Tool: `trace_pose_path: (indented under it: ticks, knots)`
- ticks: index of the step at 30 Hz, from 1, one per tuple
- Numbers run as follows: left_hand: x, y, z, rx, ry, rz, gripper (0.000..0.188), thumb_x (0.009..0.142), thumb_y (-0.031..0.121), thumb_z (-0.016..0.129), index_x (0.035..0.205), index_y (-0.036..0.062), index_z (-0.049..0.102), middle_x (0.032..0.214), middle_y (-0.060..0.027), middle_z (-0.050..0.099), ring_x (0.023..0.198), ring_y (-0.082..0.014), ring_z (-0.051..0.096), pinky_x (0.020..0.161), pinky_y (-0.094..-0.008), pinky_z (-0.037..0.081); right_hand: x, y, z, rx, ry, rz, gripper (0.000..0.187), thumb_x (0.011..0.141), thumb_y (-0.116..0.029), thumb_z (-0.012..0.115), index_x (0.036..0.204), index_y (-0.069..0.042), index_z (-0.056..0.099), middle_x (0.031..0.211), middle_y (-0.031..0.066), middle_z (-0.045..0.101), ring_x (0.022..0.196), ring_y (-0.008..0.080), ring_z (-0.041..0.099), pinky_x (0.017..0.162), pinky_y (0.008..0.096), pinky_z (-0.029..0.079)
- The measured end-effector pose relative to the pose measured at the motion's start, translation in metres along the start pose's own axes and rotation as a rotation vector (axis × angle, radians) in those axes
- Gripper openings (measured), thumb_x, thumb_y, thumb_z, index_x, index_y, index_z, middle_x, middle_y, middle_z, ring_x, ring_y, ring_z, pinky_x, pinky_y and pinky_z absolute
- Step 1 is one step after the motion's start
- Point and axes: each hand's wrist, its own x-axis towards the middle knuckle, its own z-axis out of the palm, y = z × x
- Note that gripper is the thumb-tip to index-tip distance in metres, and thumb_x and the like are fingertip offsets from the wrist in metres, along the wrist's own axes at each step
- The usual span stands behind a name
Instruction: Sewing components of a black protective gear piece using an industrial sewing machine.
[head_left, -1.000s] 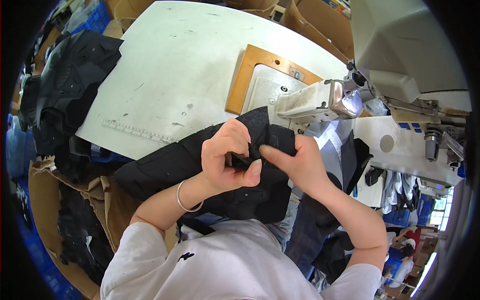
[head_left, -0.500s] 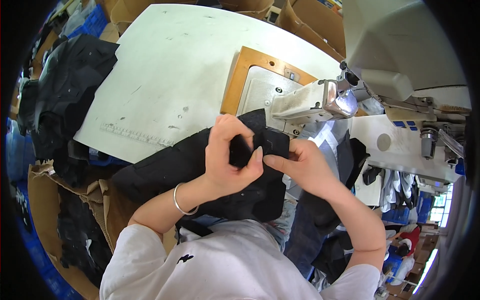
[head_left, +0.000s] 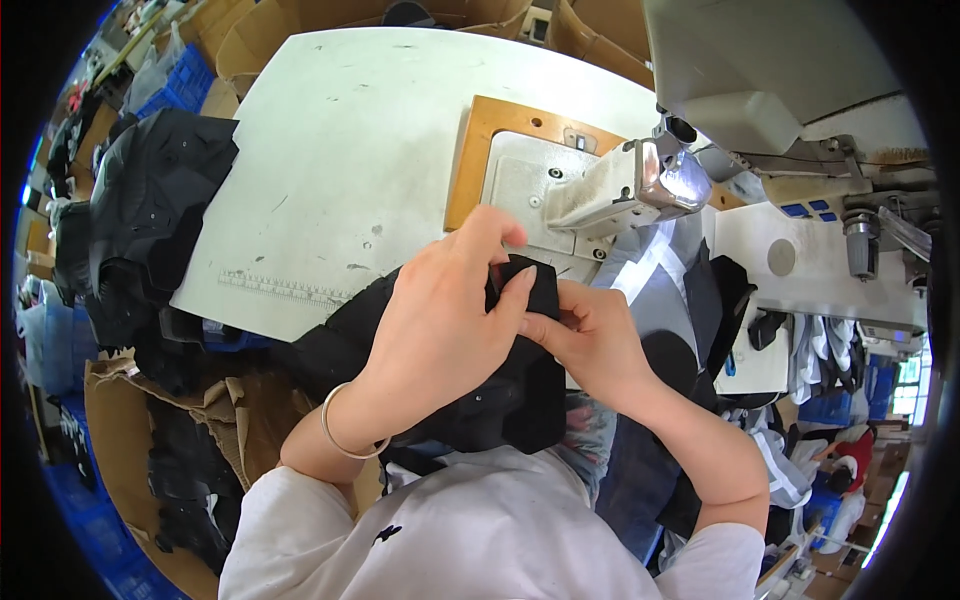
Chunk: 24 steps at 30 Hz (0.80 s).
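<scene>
A black cloth piece (head_left: 470,405) lies over my lap and the table's near edge, its upper edge lifted between my two hands. My left hand (head_left: 445,300) is curled, thumb and fingers closed on a fold of the cloth. Beside it, my right hand (head_left: 600,340) pinches the same cloth, the thumb close to the left thumb. The fingertips of both hands are partly hidden behind the fabric. Just beyond the hands is the sewing machine's narrow arm (head_left: 600,195), its lamp lit.
The white table (head_left: 340,150) carries a printed ruler scale and a wooden frame (head_left: 465,180). Dark garments (head_left: 160,180) hang over its left edge. A cardboard box (head_left: 120,450) with black fabric stands at lower left. Grey cloth with a reflective strip (head_left: 655,265) lies right of my hands.
My left hand has turned, its back now facing up, and its ring of fingers has closed in. Both hands stay on the cloth. The whole view has shifted slightly.
</scene>
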Motion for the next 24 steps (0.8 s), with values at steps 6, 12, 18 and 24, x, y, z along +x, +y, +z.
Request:
trace_pose_path:
  ticks: [6,12,18,24]
  knots:
    - [0.002,-0.001,0.001,-0.13,0.011,0.043,0.018,0.076,-0.009,0.065,0.09,0.0012,0.06,0.077,-0.0037,0.061,0.065,-0.0087,0.052,0.062,-0.0238,0.044,0.001,-0.001,0.001,0.036,0.002,0.001,0.03,0.083,-0.025,0.074,0.086,0.004,0.063,0.059,0.0138,0.055,0.049,0.0194,0.045,0.05,0.0343,0.039]
    - [-0.005,-0.014,0.008,-0.274,0.125,0.139,0.016,0.073,-0.014,0.065,0.078,0.0012,0.061,0.079,-0.0022,0.062,0.07,-0.0103,0.056,0.065,-0.0232,0.045,0.003,0.009,0.003,-0.039,0.029,-0.018,0.037,0.08,-0.029,0.076,0.078,0.004,0.059,0.058,0.0153,0.054,0.048,0.026,0.043,0.05,0.0359,0.038]
    - [0.004,-0.015,0.017,-0.048,0.217,0.233,0.014,0.073,-0.009,0.066,0.076,0.0026,0.059,0.077,-0.0031,0.061,0.093,-0.0243,0.06,0.081,-0.033,0.047,0.0,-0.002,-0.001,-0.059,0.042,-0.001,0.037,0.082,-0.029,0.074,0.077,0.003,0.058,0.057,0.0158,0.053,0.048,0.0286,0.045,0.05,0.0369,0.039]
    - [0.003,-0.024,0.014,-0.141,0.206,0.163,0.013,0.071,-0.007,0.065,0.074,0.0042,0.059,0.076,-0.0051,0.061,0.103,-0.0311,0.061,0.085,-0.0378,0.048,0.004,-0.01,0.002,0.002,0.086,0.058,0.027,0.087,-0.023,0.07,0.083,0.001,0.058,0.067,0.013,0.061,0.053,0.018,0.056,0.052,0.0312,0.044]
